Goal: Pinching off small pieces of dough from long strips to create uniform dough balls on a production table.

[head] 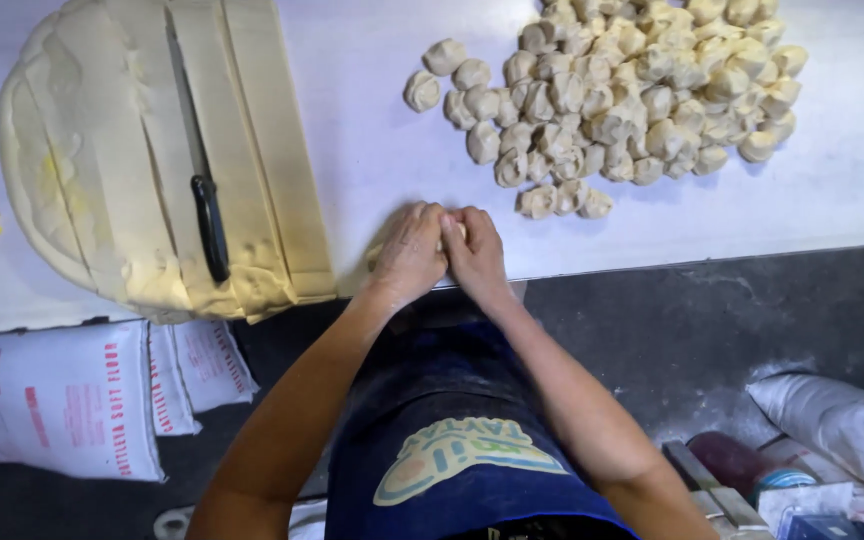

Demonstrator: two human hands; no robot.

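1. Two hands are working together at the near edge of the white desk [372, 150]: I am seeing the left hand [409, 252] and right hand [474, 255] pressing side by side, closing around a small dough piece [455, 232] that is barely showing between them.
2. Just beyond them, a heap of shaped dough pieces [617, 95] is lying on the desk.
3. To the left, a black-handled knife [199, 170] is resting on a slab of dough [142, 160] cut into strips.
4. Flour sacks [62, 400] are lying on the floor below.
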